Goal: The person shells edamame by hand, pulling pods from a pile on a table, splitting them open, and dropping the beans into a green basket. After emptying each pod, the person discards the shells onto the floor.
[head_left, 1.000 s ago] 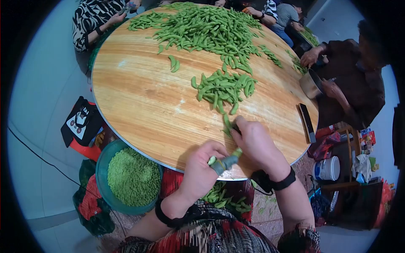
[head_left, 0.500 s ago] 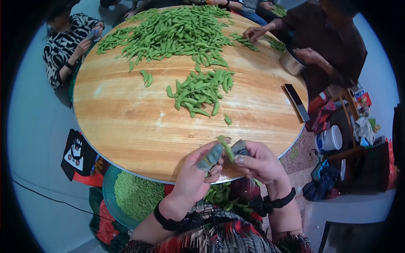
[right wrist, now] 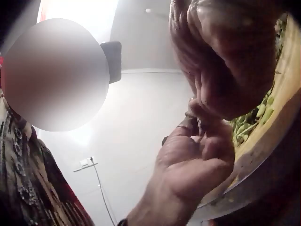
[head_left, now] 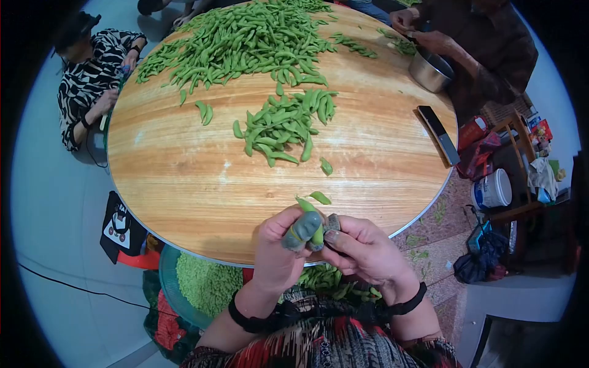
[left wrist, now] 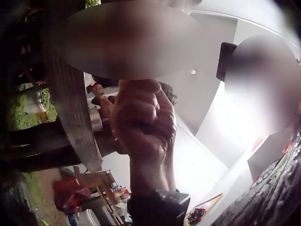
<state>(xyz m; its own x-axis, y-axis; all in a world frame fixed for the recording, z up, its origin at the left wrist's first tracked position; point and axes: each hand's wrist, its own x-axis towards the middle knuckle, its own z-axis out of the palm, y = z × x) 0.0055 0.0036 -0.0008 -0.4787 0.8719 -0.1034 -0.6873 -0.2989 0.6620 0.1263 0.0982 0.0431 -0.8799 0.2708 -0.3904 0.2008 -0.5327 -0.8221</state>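
In the head view my left hand point(head_left: 279, 242) pinches a green soybean pod point(head_left: 313, 222) under its thumb, which wears a grey cover held by a yellow band. My right hand point(head_left: 371, 248) is close beside it, fingers curled and the thumb against a grey-covered finger. Its fingertips are right at the pod's lower end, and nothing shows between them. The right wrist view has the fingertips of my left hand point(right wrist: 195, 165) and right hand point(right wrist: 225, 56) together. The left wrist view shows a curled hand point(left wrist: 146, 117); the pod is hidden there. A single pod point(head_left: 320, 197) lies just beyond my hands.
On the round wooden table point(head_left: 184, 184) are a small pod heap point(head_left: 285, 122) and a large pile point(head_left: 245, 43). A phone point(head_left: 438, 136) lies at the right edge, near a metal pot point(head_left: 431, 70). Below left, a green basket point(head_left: 169, 285) holds shelled beans. Other people sit around.
A second ago my right hand was at a pod on the table. The pod between my hands now lies under my left thumb. The head view has shifted.
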